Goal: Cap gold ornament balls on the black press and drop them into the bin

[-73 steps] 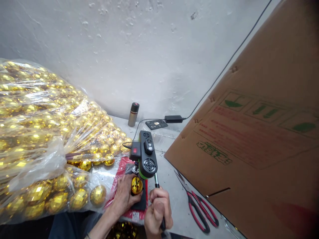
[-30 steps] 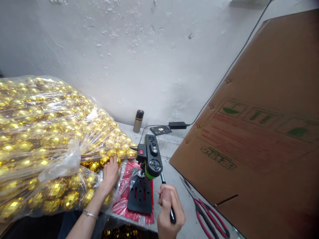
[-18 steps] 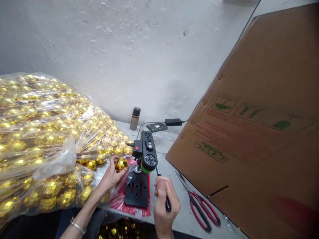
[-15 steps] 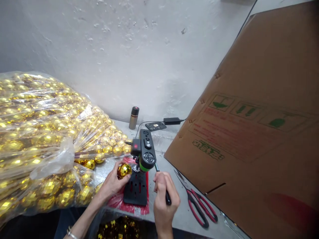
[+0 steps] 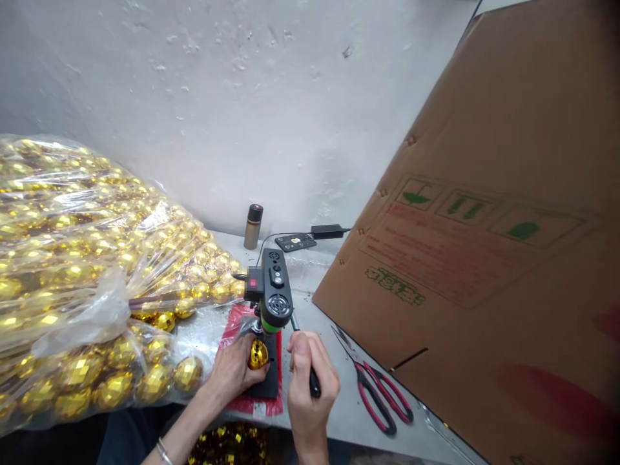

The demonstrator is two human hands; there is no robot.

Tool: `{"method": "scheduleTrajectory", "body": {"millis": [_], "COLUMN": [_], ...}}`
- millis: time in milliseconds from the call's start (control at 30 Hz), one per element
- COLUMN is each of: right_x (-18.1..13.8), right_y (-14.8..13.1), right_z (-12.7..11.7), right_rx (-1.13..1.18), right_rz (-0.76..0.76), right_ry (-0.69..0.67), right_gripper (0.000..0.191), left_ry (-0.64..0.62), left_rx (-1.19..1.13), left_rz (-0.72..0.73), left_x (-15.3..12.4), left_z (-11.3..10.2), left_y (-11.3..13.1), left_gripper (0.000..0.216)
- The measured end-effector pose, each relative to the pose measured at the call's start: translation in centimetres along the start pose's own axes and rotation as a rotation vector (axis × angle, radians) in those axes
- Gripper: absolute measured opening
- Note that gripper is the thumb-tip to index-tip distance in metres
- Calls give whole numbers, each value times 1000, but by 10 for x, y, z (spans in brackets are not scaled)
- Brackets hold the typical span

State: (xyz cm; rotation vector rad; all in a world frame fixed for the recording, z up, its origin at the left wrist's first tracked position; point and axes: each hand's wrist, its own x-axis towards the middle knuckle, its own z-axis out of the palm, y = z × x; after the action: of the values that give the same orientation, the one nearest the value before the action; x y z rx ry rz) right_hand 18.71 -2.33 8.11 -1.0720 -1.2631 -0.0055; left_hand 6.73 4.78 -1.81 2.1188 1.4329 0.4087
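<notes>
My left hand [image 5: 235,368] grips a shiny gold faceted ball [image 5: 259,354], held over the black base plate [image 5: 268,384] of a small bench drill press. The machine's black head [image 5: 277,284], with a green ring at its lower end, stands just above and behind the ball. Whether the ball touches the drill is hidden. My right hand [image 5: 312,378] is wrapped round the black-handled lever [image 5: 316,384] on the machine's right side. Red plastic [image 5: 232,323] lies under the base plate.
A big clear bag of gold balls [image 5: 97,258] fills the left. Red-and-black scissors [image 5: 382,394] lie right of the machine, beside a large cardboard box [image 5: 460,226]. Behind stand a spray can [image 5: 252,227], a phone-like black object [image 5: 295,242] and a power adapter [image 5: 330,231]. More gold pieces [image 5: 230,445] sit below the table edge.
My left hand has brought the gold ball right and nearer, over the base plate under the drill head, and turned it. My right hand keeps its hold on the lever. The view has shifted slightly.
</notes>
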Motion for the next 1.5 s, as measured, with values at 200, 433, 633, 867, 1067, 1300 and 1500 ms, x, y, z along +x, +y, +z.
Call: {"method": "scheduleTrajectory", "body": {"millis": [200,433,633,867,1067,1300,1500], "right_x": [-2,-1,-1,-14,-46,-61,-65], "right_y": [0,0,-1,8,36,49,51], "right_z": [-1,0,-1,-2,4,12,12], "right_rx": [-8,3,3,-6,-33,14,37], "right_rz": [0,3,16,6,-32,-29,2], "right_ry": [-7,-6,-15,-12,51,130,115], "right_gripper": [30,31,30,29,31,34,33], "left_ry": [-67,-7,199,192,181,176,200], "left_rx": [43,37,-24,-147,-149,-149,-146], "left_rz": [28,-26,101,106,86,90,98], "left_x": [1,6,7,3,4,4,4], "left_z": [-7,3,23,33,34,35,37], "left_y": [3,2,-7,-12,-12,-12,-13], "left_gripper": [33,36,40,38,39,32,34]}}
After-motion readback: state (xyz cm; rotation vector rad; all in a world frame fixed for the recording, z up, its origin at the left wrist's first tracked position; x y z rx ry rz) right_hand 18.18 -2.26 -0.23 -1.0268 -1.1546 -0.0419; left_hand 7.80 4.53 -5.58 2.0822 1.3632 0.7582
